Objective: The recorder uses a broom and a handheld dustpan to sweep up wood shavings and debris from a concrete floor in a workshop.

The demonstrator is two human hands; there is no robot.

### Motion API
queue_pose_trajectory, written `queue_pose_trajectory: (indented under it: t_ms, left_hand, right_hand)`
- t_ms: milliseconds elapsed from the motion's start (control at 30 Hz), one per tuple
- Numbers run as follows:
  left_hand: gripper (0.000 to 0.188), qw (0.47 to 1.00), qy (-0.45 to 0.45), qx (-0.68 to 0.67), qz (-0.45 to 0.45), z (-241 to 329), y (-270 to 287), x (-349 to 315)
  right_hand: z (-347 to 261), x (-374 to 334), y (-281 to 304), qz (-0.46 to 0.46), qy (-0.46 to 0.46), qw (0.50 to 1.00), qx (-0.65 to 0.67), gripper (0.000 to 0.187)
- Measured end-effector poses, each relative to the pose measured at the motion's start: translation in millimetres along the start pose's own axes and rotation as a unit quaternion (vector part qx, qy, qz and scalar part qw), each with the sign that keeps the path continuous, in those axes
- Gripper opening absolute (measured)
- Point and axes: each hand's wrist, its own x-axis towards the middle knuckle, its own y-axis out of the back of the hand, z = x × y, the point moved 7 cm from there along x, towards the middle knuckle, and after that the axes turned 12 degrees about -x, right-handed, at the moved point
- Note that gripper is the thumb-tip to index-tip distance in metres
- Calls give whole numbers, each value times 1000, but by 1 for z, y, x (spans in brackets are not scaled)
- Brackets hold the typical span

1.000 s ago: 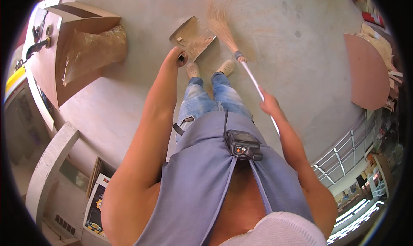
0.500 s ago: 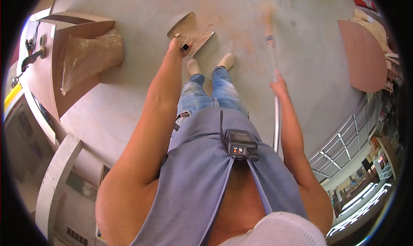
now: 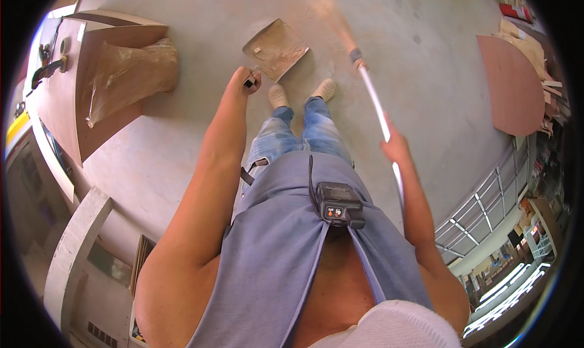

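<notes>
My left hand (image 3: 245, 79) is closed at the near corner of a wide dustpan (image 3: 294, 65), around its handle, which the fingers mostly cover. Brown dust and a small pale chip (image 3: 258, 50) lie in the pan. On my right, a long-handled broom (image 3: 375, 103) slants away across the floor. My right hand (image 3: 395, 146) grips its pale shaft partway along. The tan bristles, smeared by motion, are beyond the dustpan to its right.
My feet in beige clogs (image 3: 278, 96) stand just behind the pan. A wooden panel structure with a plastic bag (image 3: 131, 74) is at left. A rounded wooden board (image 3: 512, 83) and scraps lie at right, near a metal rack (image 3: 480, 208).
The broom head has swung leftward and farther away, so its shaft now slants left. The dustpan has shifted slightly right, and my left hand slightly left and nearer.
</notes>
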Motion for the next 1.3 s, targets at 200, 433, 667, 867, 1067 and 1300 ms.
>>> queue_pose_trajectory:
  t_ms: [200, 433, 667, 867, 1067, 1300]
  left_hand:
    - [25, 972, 139, -154, -111, -6, 37, -29]
    - [35, 997, -9, -63, 52, 14, 17, -28]
    - [32, 998, -48, 43, -13, 4, -29, -10]
    - [16, 979, -28, 201, -5, -1, -7, -8]
    - [15, 981, 95, 170, 21, 30, 73, -4]
    - [24, 953, 153, 260, 11, 11, 31, -17]
  right_hand:
    - [-18, 156, 67, 99, 30, 994, -31, 71]
    - [-42, 115, -97, -82, 57, 993, -65, 73]
    - [-54, -59, -79, -143, 68, 986, 48, 78]
    - [42, -94, -56, 40, -103, 983, 145, 76]
    - [94, -71, -75, -3, -286, 902, 325, 72]
    - [-41, -68, -198, -144, -116, 929, 322, 78]
